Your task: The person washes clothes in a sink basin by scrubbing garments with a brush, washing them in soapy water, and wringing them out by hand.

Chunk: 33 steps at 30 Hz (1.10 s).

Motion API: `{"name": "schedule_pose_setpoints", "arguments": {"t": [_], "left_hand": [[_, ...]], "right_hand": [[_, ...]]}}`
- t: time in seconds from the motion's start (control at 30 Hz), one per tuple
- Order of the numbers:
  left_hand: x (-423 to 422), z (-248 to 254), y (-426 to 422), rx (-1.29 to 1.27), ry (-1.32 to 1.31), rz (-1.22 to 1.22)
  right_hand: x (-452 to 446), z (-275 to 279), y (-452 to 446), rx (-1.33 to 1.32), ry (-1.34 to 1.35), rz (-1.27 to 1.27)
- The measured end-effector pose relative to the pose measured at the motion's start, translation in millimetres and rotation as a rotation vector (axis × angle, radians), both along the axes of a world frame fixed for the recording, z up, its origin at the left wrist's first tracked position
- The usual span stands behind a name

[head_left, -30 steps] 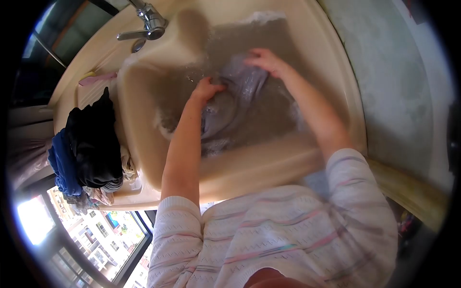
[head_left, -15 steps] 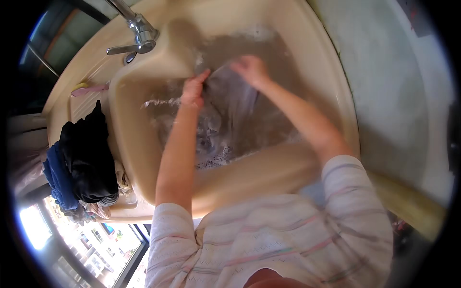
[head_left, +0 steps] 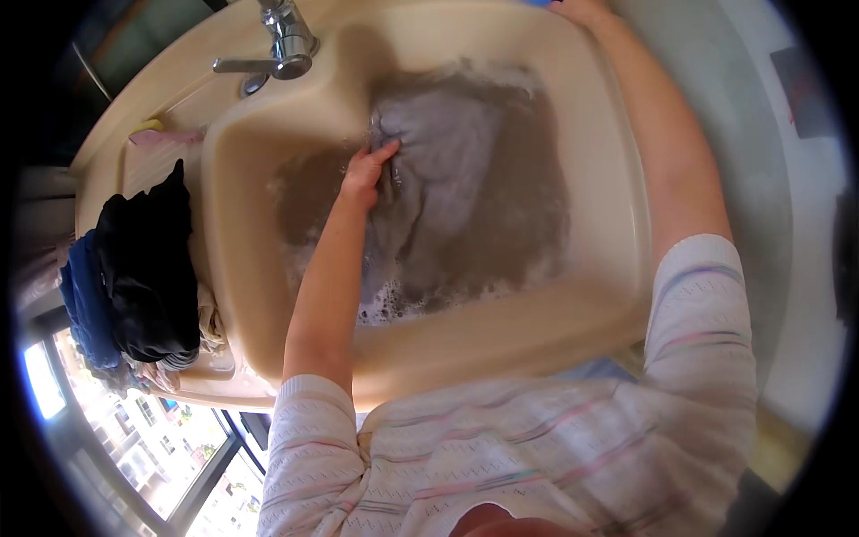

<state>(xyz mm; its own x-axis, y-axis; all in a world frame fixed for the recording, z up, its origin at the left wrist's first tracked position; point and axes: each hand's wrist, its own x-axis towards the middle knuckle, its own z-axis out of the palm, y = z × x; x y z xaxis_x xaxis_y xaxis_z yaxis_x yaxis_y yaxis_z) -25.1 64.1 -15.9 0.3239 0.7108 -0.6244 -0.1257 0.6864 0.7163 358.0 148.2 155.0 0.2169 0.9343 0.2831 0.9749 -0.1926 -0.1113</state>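
Note:
Murky water with foam at its edges fills part of the beige sink basin [head_left: 429, 353]. A grey-lilac cloth [head_left: 447, 152] floats spread out in it. My left hand [head_left: 365, 173] pinches the cloth's left edge between thumb and fingers. Up at the sink's far right rim, my right hand [head_left: 580, 11] is cut by the top of the view, next to a small blue thing [head_left: 537, 2]; its fingers are mostly hidden.
A chrome tap [head_left: 291, 55] stands at the back left. Black and blue clothes [head_left: 148, 268] are piled on the ridged drainboard at left, with a pink and yellow item [head_left: 159, 136] behind them. A pale wall lies right, a window lower left.
My right hand has left the water and the cloth and moved up to the far right rim. The cloth now lies more spread out. My left hand has stayed at the cloth's left side.

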Motion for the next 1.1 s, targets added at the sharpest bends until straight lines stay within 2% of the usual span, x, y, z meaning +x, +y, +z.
{"name": "schedule_pose_setpoints", "arguments": {"t": [0.07, 0.17, 0.27, 0.33, 0.4, 0.43, 0.47, 0.53, 0.57, 0.63, 0.77, 0.87, 0.97, 1.0, 1.1], "left_hand": [[-6.0, -13.9, 6.7, -0.092, -0.066, -0.013], [-15.8, -9.9, 7.2, -0.099, -0.075, -0.126], [-24.6, 12.1, -0.3, -0.042, -0.163, -0.332], [-21.7, -16.4, 8.3, -0.058, -0.092, -0.310], [-22.0, -17.0, 12.5, -0.043, -0.024, -0.278], [-14.5, -7.5, 10.0, -0.025, 0.003, -0.279], [-9.2, 2.8, 5.1, 0.049, 0.084, -0.265], [-10.5, 23.7, -2.9, 0.251, 0.345, -0.333], [-12.9, 34.8, -5.2, 0.376, 0.530, -0.412], [-21.2, 51.0, -10.2, 0.685, 0.890, -0.543], [-82.3, 136.2, -34.8, 1.176, 1.178, -0.492], [-149.8, 186.2, -51.7, 1.341, 1.482, -0.419], [-207.6, 218.1, -83.1, 1.276, 1.861, -0.469], [-224.6, 215.3, -87.9, 1.155, 1.885, -0.561], [-255.3, 200.2, -102.4, 1.148, 1.943, -0.678]], "right_hand": [[-10.6, 2.6, -1.3, -0.050, -0.199, -0.052], [-15.9, 28.7, -2.1, -0.252, -0.053, -0.096], [-18.5, 30.4, 2.0, -0.256, -0.317, -0.088], [-54.1, 37.7, -7.8, -0.322, -0.207, -0.135], [-41.8, -11.9, -25.6, -0.322, 0.310, 0.164], [-64.3, -27.5, -41.8, -0.326, 0.568, 0.056], [-81.1, -57.2, -59.7, -0.212, 0.651, 0.108], [-114.9, -96.6, -94.2, -0.239, 0.704, 0.234], [-133.1, -103.5, -109.5, -0.326, 0.676, 0.171], [-158.0, -110.9, -135.3, -0.342, 0.788, 0.173], [-174.2, -123.5, -158.5, -0.401, 1.025, 0.165], [-177.8, -119.0, -162.9, -0.400, 0.997, 0.241], [-181.7, -116.0, -164.1, -0.398, 0.901, 0.253], [-185.0, -116.3, -162.8, -0.403, 0.810, 0.265], [-200.6, -112.9, -163.2, -0.389, 0.612, 0.266]]}}
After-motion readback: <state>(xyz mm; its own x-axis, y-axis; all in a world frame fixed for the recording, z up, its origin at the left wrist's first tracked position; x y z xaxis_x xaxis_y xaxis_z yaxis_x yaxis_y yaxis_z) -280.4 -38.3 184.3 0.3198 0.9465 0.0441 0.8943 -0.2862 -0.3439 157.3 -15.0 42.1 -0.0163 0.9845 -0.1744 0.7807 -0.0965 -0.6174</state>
